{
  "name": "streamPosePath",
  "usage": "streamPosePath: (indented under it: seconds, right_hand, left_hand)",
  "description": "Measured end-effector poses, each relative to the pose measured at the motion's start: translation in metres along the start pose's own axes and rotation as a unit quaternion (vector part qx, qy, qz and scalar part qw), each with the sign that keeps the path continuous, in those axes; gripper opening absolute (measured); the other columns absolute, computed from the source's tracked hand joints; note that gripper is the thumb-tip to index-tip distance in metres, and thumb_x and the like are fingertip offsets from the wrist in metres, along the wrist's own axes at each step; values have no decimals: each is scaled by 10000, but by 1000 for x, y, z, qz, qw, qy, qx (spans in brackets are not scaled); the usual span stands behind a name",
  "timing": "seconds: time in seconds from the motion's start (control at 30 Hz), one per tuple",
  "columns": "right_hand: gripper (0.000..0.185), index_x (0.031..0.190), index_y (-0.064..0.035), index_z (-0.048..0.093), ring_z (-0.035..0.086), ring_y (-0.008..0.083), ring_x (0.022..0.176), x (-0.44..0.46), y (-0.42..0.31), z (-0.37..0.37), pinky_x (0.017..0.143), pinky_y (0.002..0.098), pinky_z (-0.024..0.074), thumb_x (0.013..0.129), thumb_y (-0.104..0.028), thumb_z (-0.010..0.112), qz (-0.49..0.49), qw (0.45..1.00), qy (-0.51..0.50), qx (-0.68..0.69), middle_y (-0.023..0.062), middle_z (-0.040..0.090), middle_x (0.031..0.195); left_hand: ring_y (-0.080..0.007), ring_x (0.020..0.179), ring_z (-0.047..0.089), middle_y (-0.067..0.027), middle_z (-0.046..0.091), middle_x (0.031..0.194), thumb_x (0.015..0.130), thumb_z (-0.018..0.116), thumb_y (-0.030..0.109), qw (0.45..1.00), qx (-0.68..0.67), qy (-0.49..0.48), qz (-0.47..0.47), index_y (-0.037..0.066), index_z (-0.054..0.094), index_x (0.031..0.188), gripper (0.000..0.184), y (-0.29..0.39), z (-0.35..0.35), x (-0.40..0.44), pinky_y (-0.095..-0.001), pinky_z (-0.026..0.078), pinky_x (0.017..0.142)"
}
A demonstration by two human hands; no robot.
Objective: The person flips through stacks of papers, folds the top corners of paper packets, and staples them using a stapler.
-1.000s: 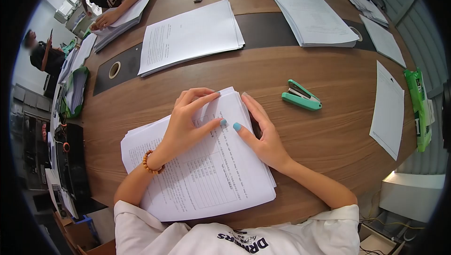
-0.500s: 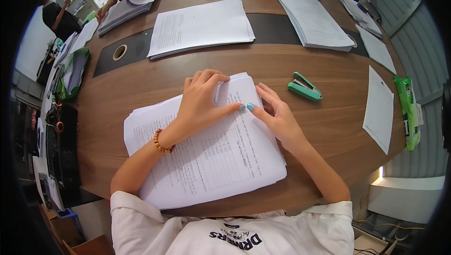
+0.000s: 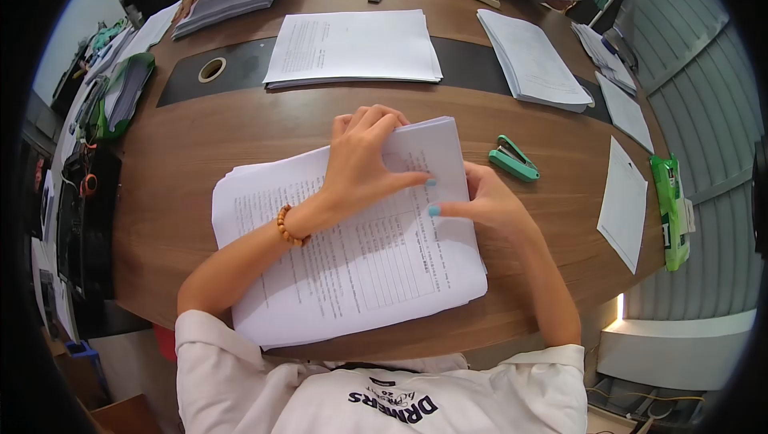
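A thick stack of printed sheets [image 3: 360,258] lies at an angle on the wooden table in front of me. My left hand [image 3: 364,154], with a beaded bracelet at the wrist, grips the stack's far edge, thumb on the top page and fingers curled over the edge. My right hand [image 3: 492,202] holds the right edge, thumb on top and fingers at the side, partly hidden. The corner between my hands is slightly raised. A green stapler [image 3: 514,159] lies just beyond my right hand.
Farther back are two paper stacks [image 3: 352,46] [image 3: 534,58] on the dark strip. A loose sheet [image 3: 622,204] and a green packet [image 3: 670,212] lie at right. Two people handle papers across the table [image 3: 176,234].
The view has shifted. Both hands have closed on the stack's far corner, which has lifted a little, and my right fingers have moved behind its edge. A person at the far right now holds up a sheet.
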State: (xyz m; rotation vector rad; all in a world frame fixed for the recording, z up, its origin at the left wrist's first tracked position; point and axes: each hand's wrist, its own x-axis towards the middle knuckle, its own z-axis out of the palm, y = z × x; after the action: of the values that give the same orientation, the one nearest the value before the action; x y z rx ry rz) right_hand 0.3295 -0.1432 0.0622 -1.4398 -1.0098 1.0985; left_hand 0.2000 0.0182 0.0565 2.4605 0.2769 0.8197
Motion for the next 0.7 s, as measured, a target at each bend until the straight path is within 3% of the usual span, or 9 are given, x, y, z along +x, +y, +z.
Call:
streamPosePath:
  seconds: [0.13,0.27,0.33,0.37,0.4,0.43,0.5,0.57,0.7]
  right_hand:
    - [293,976,21,620,597,120,790,0,-3,18,688,260,482,716,-68,722,13,997,45,-56,84,647,894]
    - [197,900,23,647,604,110,735,-21,-7,29,644,250,489,719,-28,706,-91,981,152,-77,62,655,834]
    - [182,887,25,649,607,106,730,-28,-15,25,638,247,493,719,-18,703,-122,973,180,-80,58,658,819]
    - [187,891,32,632,598,108,718,-31,-18,22,633,250,491,713,4,685,-165,963,192,-93,59,648,829]
    - [195,894,38,615,589,110,706,-35,-21,21,629,254,489,707,26,668,-207,951,205,-107,61,639,839]
    - [195,894,38,615,589,110,706,-36,-24,21,629,254,489,707,26,668,-208,952,200,-105,61,639,839]
    - [178,873,50,609,589,113,703,-34,-33,22,630,246,485,706,29,667,-213,947,227,-76,69,638,827]
    - [194,880,58,604,591,117,698,-33,-44,28,633,248,487,705,19,680,-268,927,236,-115,78,636,815]
    - [192,873,41,647,596,103,663,-33,-64,61,604,236,487,719,-45,724,-315,859,359,-183,77,658,768]
  left_hand:
    - [-245,1060,482,-83,562,1089,545,824,258,998,-58,-29,16,35,585,975,540,-3,-20,1,-391,312,928]
    - [-277,1182,390,-128,478,1220,581,805,350,974,131,179,37,29,354,1296,904,-22,-107,-43,-395,258,995]
    - [-262,1161,418,-127,484,1214,579,795,407,970,45,239,-6,27,305,1335,979,-60,-146,-83,-399,300,989]
    - [-250,1148,436,-125,486,1208,593,784,414,964,-169,184,-94,17,308,1331,964,-60,-149,-101,-391,335,968]
    - [-238,1134,454,-124,488,1203,608,773,420,903,-373,121,-177,7,311,1327,950,-57,-150,-124,-383,369,948]
    - [-224,1101,482,-126,494,1186,644,759,374,865,-432,97,-236,1,317,1320,890,-88,-147,-167,-360,398,921]
    - [-209,1067,510,-127,500,1168,680,745,329,821,-485,75,-292,-6,323,1314,832,-92,-144,-196,-336,427,894]
    - [-166,933,559,-119,514,1116,771,680,213,778,-456,239,-359,-37,375,1254,624,-15,-132,-154,-267,468,771]
    - [-125,824,559,-110,549,1030,816,624,108,832,-392,311,-239,-64,474,1127,385,11,-128,-120,-218,451,653]
